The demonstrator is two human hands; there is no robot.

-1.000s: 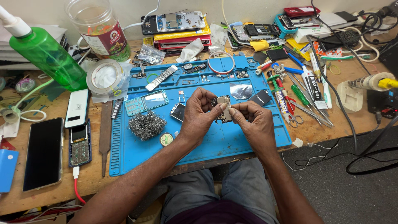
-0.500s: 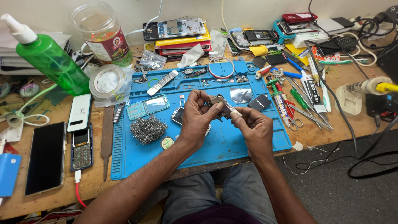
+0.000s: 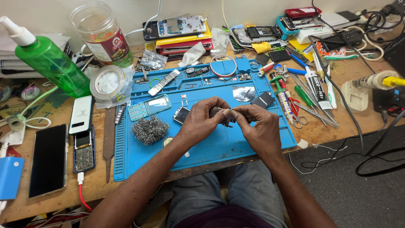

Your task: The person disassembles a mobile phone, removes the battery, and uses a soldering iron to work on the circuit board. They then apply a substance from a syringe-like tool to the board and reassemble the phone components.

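Observation:
My left hand (image 3: 201,120) and my right hand (image 3: 258,125) meet over the middle of a blue work mat (image 3: 202,147). Between their fingertips they pinch a small dark circuit board (image 3: 222,115), mostly hidden by the fingers. A small screen module (image 3: 182,114) lies on the mat just left of my left hand. A ball of steel wool (image 3: 148,129) sits further left. A black flat part (image 3: 263,100) and a shiny foil square (image 3: 244,93) lie just behind my right hand.
A green spray bottle (image 3: 50,63), a plastic jar (image 3: 101,36) and a tape roll (image 3: 106,82) stand at the back left. Phones (image 3: 48,158) lie at the left edge. Screwdrivers, tweezers and a glue tube (image 3: 315,86) crowd the right. Cables (image 3: 371,160) trail over the floor.
Both hands and the circuit board have shifted slightly toward me on the mat, and the fingers have closed more tightly round the board. Nothing else on the table has moved.

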